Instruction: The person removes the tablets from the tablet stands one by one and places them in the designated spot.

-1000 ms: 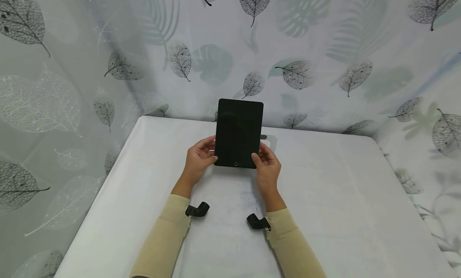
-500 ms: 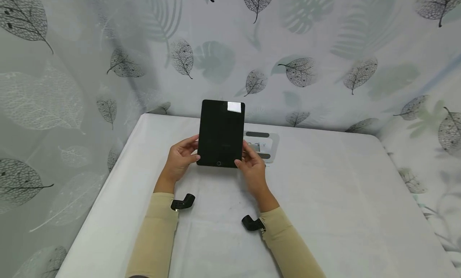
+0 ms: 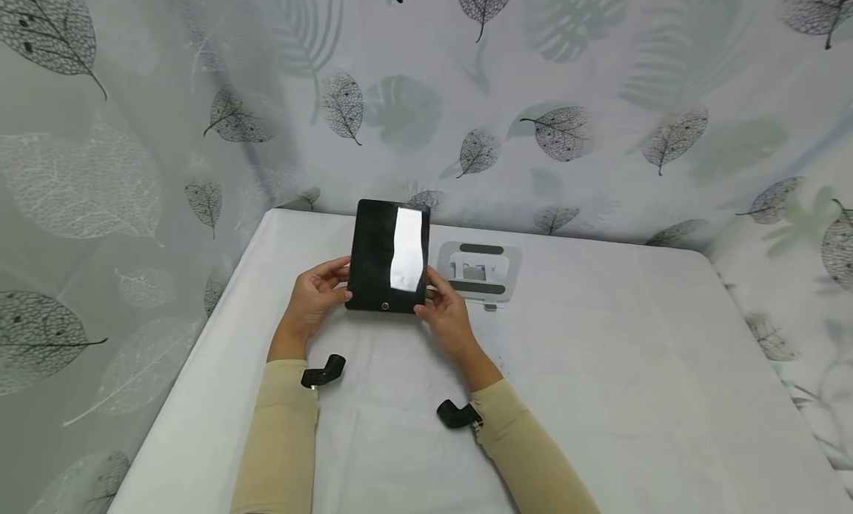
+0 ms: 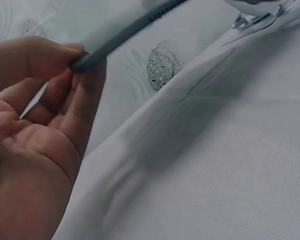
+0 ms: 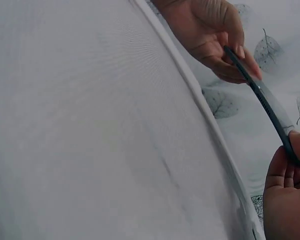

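Observation:
Both hands hold a black tablet [image 3: 373,255] by its lower corners, screen toward the head camera and a bright reflection down its right half. My left hand [image 3: 312,303] pinches the lower left corner, thumb in front and fingers behind. At the lower right corner, my right hand [image 3: 445,314] grips it the same way. In the left wrist view the tablet's edge [image 4: 124,35] lies between thumb and fingers, above a shadow on the cloth. The right wrist view shows the tablet's thin edge [image 5: 262,100] with a hand at each end.
A grey tablet stand [image 3: 512,273] with dark pads lies flat on the white-covered table [image 3: 600,366], just right of the tablet. Leaf-patterned curtains [image 3: 566,69] enclose the table's back and sides.
Both hands have carried the tablet to the left, uncovering the stand behind it. The tablet has tipped back, and a bright reflection has spread over its screen.

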`<state>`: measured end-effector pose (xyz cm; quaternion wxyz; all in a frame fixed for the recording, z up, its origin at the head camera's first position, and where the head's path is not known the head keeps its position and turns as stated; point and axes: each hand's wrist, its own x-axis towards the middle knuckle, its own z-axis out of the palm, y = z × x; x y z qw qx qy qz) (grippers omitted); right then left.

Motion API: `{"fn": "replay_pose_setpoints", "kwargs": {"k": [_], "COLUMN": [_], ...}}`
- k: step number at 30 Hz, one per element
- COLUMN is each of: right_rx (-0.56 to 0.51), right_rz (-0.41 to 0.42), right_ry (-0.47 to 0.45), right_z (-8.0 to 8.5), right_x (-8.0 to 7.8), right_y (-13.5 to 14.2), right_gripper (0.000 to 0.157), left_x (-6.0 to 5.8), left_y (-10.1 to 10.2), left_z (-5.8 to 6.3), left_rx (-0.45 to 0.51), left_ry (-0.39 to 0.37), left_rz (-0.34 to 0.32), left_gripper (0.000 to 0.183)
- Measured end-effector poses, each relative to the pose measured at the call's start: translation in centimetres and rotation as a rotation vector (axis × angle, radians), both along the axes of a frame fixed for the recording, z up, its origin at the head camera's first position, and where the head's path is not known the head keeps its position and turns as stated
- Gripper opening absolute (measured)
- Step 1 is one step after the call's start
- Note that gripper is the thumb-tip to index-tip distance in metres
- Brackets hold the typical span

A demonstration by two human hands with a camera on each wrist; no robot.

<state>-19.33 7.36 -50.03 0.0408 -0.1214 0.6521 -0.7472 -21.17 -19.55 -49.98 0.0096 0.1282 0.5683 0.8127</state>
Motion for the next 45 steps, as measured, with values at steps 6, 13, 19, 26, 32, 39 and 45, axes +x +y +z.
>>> {"fn": "replay_pose_setpoints", "kwargs": {"k": [6, 13, 19, 26, 32, 39, 45], "right_rx": [0.081, 0.114, 0.149, 0.193, 0.263, 0.501, 0.603], "right_rz": [-0.054, -0.097, -0.14, -0.195, -0.19, -0.199, -0.208], "right_ry": [-0.043, -0.093, -0.138, -0.086, -0.05, 0.047, 0.099], "right_z": [-0.5, -0.8, -0.6, -1.4, -1.9, -1.8, -1.6], "right_x": [0.0, -0.2, 0.1, 0.1, 0.4, 0.8, 0.9], "right_y": [-0.7, -1.1, -1.2, -1.3, -1.4, -1.2, -1.2], "right_gripper": [0.075, 0.068, 0.061, 0.056, 0.059, 0.053, 0.048], "left_x": [-0.1, -0.3, -0.5, -0.7, -0.6, -0.1, 0.2], "left_y": [-0.3, -0.2, -0.3, -0.2, 0.5, 2.1, 2.9], "left_z": [-0.4, -0.2, -0.1, 0.1, 1.1, 2.6, 3.0], "left_rx": [-0.135, -0.35, -0.506, -0.681, -0.819, -1.043, -1.111], "left_ry": [-0.121, -0.257, -0.241, -0.243, -0.267, -0.266, -0.247], "left_rz": [0.037, 0.097, 0.141, 0.176, 0.175, 0.185, 0.218], "left_gripper": [0.07, 0.072, 0.068, 0.064, 0.059, 0.048, 0.048]}}
